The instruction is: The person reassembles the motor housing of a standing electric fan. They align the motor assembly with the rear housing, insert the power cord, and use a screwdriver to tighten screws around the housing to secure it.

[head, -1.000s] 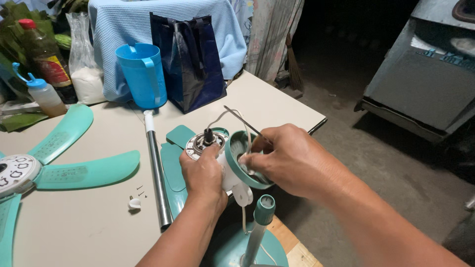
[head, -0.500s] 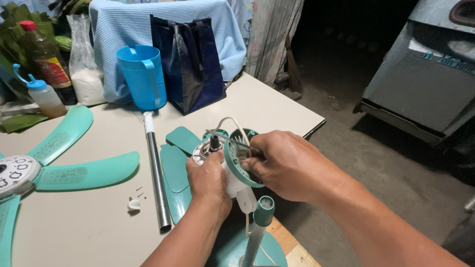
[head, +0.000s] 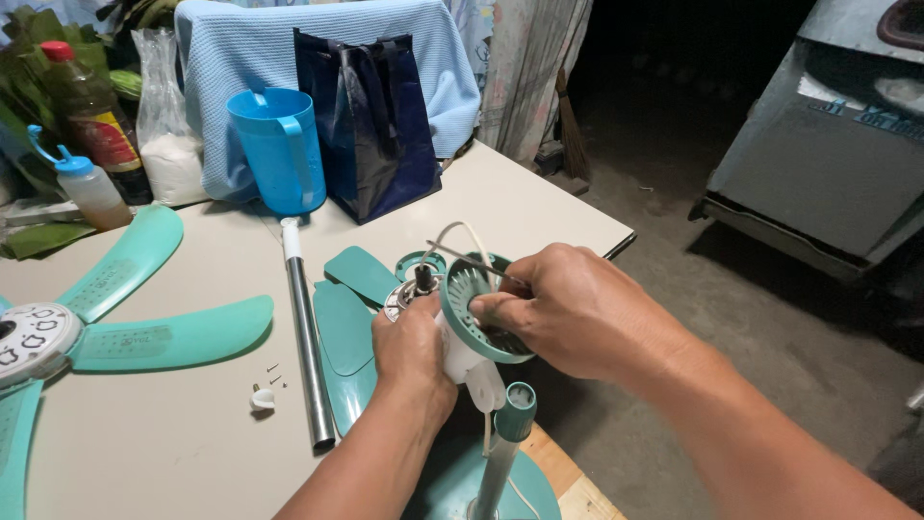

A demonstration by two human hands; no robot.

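My left hand (head: 412,354) grips a fan motor (head: 412,295) with its black shaft pointing up, at the table's near edge. My right hand (head: 576,308) holds a teal round vented motor cover (head: 474,310) against the motor, with a thin metal tool (head: 462,258) pinched in its fingers. A white cord (head: 460,231) loops up out of the cover. Just below, the teal fan stand post (head: 512,409) rises from its round base (head: 452,486).
A chrome tube (head: 303,332) lies on the beige table (head: 520,207). Teal fan blades (head: 144,327) lie at left, small screws and a white clip (head: 262,397) near the tube. A blue jug (head: 277,146), dark bag (head: 371,116) and bottles (head: 87,116) stand at the back.
The cover and tool dipped toward the motor, then tilted back; the tool now pokes out above the cover's rim. My left hand stays on the motor.
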